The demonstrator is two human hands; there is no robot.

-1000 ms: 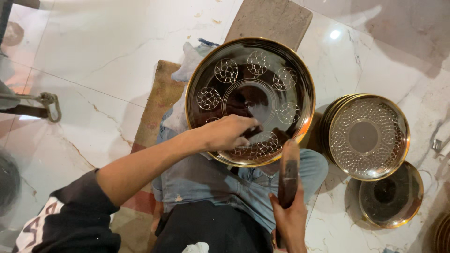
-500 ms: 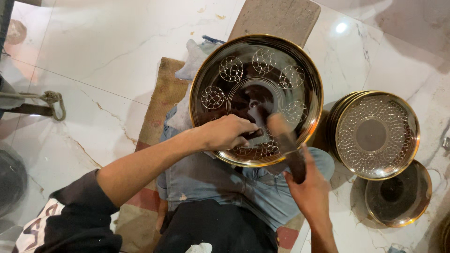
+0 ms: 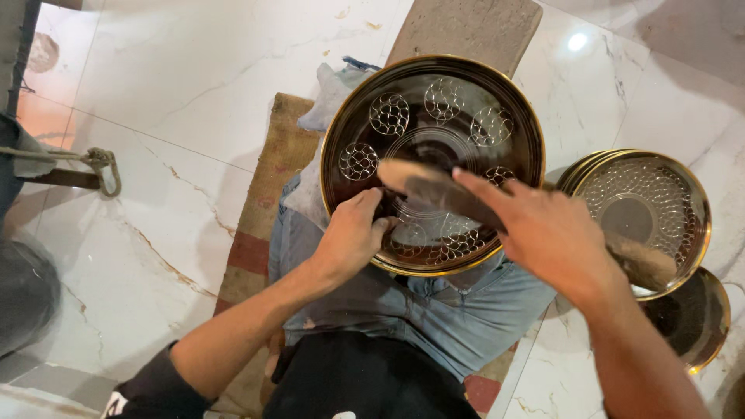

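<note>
The engraving step looks in hand: the left hand (image 3: 351,237), fingers pinched on a small tool, presses the brass tray (image 3: 432,163) on the lap; the right hand (image 3: 543,233) grips a wooden mallet (image 3: 434,186); a square strike seems due.

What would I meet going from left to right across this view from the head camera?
Knotted rope → striped mat → left hand on the dark round tray → right hand holding a wooden tool → stack of patterned brass plates.
</note>
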